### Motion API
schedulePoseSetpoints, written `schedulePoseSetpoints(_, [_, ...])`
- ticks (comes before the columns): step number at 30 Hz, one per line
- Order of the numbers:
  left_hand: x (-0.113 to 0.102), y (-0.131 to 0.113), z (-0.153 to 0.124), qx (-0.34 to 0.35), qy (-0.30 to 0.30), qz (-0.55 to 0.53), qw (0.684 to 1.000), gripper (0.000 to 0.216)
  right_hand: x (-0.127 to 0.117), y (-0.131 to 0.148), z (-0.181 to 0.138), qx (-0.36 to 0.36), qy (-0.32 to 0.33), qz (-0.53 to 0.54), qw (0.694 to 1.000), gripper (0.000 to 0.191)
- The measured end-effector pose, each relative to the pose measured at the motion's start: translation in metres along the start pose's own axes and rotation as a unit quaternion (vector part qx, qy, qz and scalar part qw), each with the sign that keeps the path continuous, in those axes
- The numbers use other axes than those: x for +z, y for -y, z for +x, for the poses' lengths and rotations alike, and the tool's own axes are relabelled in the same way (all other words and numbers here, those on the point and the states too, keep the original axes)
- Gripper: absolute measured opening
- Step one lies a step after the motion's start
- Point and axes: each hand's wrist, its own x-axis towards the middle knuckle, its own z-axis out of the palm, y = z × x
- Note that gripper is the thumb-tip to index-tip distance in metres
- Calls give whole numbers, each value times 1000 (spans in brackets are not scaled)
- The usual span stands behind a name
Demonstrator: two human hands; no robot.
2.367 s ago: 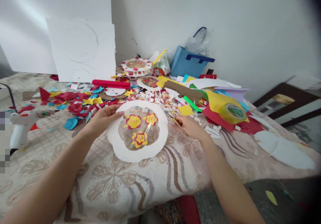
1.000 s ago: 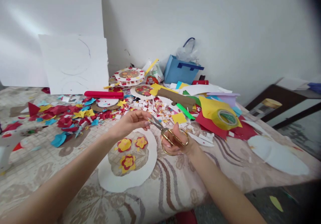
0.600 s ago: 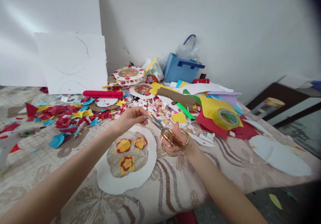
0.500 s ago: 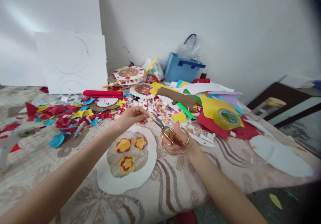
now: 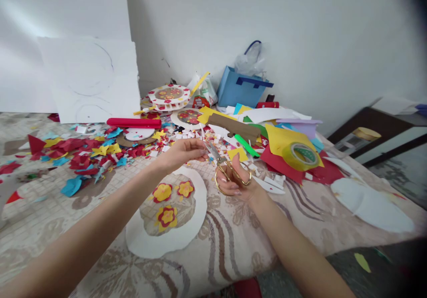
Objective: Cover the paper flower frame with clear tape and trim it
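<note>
- Right hand (image 5: 237,186) – closed around the gold-handled scissors (image 5: 223,164), with thumb and fingers through the two loops. The hand is raised a little above the desk (image 5: 233,240), and the blades point up and to the left.
- Left hand (image 5: 183,152) – fingertips (image 5: 201,153) drawn together in a pinch just beside the blade tips. Whatever they hold is too small to make out.
- Scissors, position – between the two hands and above the far edge of the white paper disc (image 5: 187,227). The blades look nearly closed, though the angle makes this uncertain.
- Scissors, handling (judged) – rigid metal, light enough for one hand, with smooth loops that could slip on a loose grip. The loops are the safe place to hold them, as the tips are sharp and close to the left fingertips.
- Paper disc – lies flat on the patterned cloth, near the desk's front edge, below both hands. It has a clear centre bearing three yellow-and-red paper flowers (image 5: 162,192). It is probably thin, floppy and easily creased, so best lifted by its white rim.
- Surroundings:
  - red, blue and yellow paper scraps (image 5: 80,149) to the left
  - a green marker (image 5: 246,144) and a tape roll (image 5: 302,155) on coloured sheets to the right
  - a blue bag (image 5: 242,89) at the wall
  - a white foam board (image 5: 90,78) leaning upright behind the scraps
</note>
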Motion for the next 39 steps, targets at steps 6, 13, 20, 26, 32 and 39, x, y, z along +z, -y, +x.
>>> schedulePoseSetpoints(6, [3,-6,-4,-19,-21,-15,999,23,1,0,-1,-4,25,20,999,67])
schedulePoseSetpoints(13, [9,-8,-4,-51,-45,-23,997,19,0,-1,0,1,25,12,1000,67])
schedulePoseSetpoints(20, [0,-2,3,-44,-99,32,994,14,13,11,-2,-90,17,15,996,63])
schedulePoseSetpoints(26, [-14,9,25,-32,-148,276,949,9,16,23,-7,-125,-34,-11,991,60])
schedulePoseSetpoints(32, [-5,19,50,39,-104,567,816,10,14,24,-7,-126,-39,-33,991,60])
schedulePoseSetpoints(39, [2,26,68,-9,-50,623,781,17,16,25,-7,-107,-81,-69,989,64])
